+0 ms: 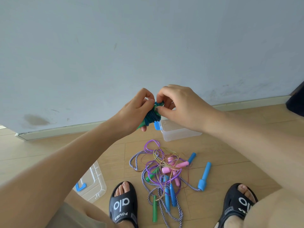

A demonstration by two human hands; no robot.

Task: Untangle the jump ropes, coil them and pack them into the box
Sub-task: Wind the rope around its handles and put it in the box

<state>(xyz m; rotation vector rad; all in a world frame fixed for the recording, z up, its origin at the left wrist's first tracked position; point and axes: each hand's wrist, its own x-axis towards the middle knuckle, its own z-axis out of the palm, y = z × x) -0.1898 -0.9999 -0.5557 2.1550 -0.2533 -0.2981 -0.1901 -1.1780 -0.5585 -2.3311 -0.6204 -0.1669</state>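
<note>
A: Jump rope bundle (152, 116), dark blue cord wound on green handles, sits in your hands above the box (176, 131). Step?

B: Coiling, near its end. Your left hand (134, 112) is wrapped round the bundle; your right hand (178, 104) pinches the cord end at its 12 o'clock. Tuck it, then lower the bundle into the box. The tangle (166, 173) lies on the floor at 6 o'clock.

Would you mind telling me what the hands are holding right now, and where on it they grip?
Both hold a coiled blue-green jump rope: the left hand grips its bundled handles, the right hand pinches the top.
</note>
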